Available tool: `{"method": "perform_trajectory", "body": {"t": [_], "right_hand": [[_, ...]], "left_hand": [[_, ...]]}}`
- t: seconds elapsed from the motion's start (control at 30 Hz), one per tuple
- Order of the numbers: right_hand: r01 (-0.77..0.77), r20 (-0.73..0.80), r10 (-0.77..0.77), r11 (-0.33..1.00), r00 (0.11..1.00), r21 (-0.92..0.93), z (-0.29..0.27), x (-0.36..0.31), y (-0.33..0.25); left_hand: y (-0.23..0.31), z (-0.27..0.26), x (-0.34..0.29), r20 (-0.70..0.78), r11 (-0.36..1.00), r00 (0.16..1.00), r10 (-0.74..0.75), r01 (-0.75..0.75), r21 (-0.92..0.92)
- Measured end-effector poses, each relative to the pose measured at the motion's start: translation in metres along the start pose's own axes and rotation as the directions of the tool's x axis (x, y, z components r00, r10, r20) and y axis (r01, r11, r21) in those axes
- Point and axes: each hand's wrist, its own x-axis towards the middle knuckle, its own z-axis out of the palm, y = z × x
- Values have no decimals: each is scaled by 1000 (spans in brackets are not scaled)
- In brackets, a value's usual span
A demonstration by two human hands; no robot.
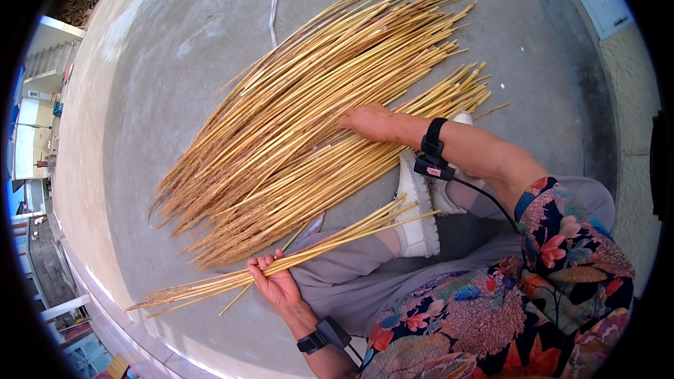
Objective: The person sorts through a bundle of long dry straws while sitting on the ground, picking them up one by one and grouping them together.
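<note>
- Head view: left hand, lower centre, fingers closed round a small bundle of long yellow dried grass stalks; gathering step, by my read
- Right hand, mid-frame, rests on the big fanned pile of straw-coloured stalks; finger state unclear
- Next pick needs a few stalks separated cleanly
- No packages, labels or signs; bare grey concrete floor

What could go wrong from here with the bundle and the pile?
The left hand grips a thin bundle near its middle, so both long ends hang free and stalks may slip out or bend. The right hand is reaching into the big pile; pulling stalks there may scatter it. The shoes lie against the pile and could crush stalks.
</note>
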Motion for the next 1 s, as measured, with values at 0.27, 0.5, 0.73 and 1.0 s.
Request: {"method": "perform_trajectory", "body": {"t": [0.27, 0.5, 0.73, 1.0], "right_hand": [[-15, -37, 17, 999, 999, 35, 6, -13, -3], [105, -127, -124, 983, 984, -149, 22, -39, -6], [88, 60, -81, 987, 995, -132, 14, -27, -7], [30, 167, -1, 984, 986, -173, 17, -6, 0]], "left_hand": [[-1, -5, 1, 18, 1000, 1000, 6, -6, -4], [-1, -8, 3, 21, 1000, 1000, -5, 5, -16], [0, -5, 2, 0, 1000, 1000, 4, -4, -1], [0, 0, 1, -19, 1000, 1000, 5, -5, 10]]}}
